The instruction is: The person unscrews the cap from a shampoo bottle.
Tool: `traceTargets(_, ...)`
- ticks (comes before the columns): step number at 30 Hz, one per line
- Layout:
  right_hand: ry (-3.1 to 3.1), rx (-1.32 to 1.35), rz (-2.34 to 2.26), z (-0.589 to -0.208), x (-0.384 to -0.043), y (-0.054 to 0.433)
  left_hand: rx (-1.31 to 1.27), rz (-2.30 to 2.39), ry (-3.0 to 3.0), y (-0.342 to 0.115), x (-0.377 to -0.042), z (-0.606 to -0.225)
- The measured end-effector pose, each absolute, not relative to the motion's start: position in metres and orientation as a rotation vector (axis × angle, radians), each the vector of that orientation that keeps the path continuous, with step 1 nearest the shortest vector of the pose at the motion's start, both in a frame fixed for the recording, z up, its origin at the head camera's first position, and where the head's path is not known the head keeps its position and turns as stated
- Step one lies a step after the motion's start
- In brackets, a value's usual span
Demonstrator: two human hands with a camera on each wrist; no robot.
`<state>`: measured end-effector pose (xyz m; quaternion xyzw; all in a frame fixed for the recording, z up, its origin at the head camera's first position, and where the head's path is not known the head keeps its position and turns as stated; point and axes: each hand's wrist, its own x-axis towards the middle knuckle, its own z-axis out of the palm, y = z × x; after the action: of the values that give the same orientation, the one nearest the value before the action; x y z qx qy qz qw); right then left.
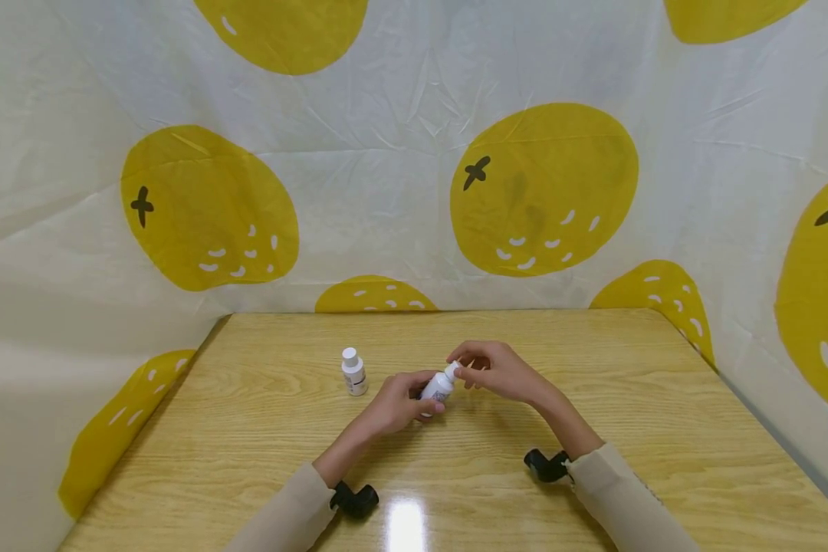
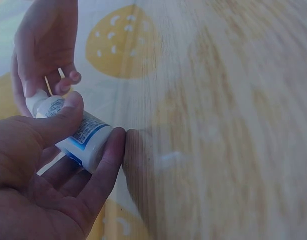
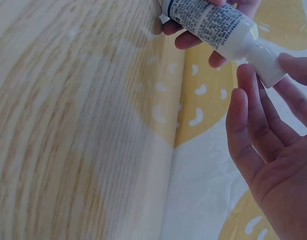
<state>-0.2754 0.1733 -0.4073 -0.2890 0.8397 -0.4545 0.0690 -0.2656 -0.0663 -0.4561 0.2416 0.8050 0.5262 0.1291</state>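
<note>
A small white bottle [image 1: 436, 389] with a printed label lies tilted in my left hand [image 1: 395, 405], its cap end pointing up toward the right. In the left wrist view, the thumb presses on the label and the fingers curl under the bottle's base. My right hand [image 1: 502, 372] pinches the white cap [image 3: 266, 66] between thumb and fingers; the cap sits at the bottle's neck. Dense printed text and a blue band show on the label. Both hands are held over the wooden table [image 1: 262, 452].
A second white bottle [image 1: 354, 372] with a white cap stands upright on the table, left of my hands. Behind the table hangs a white cloth [image 1: 379, 207] with yellow fruit shapes. Black wrist mounts [image 1: 356, 501] sit at both sleeves.
</note>
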Motion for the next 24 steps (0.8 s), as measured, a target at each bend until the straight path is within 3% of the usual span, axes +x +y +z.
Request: traceTargets(24, 2.554, -0.801, -1.36, -0.4049, -0.274, 0.1729, 0.718, 1.533, 2.337, -0.0663, -0.2653, -0.4552)
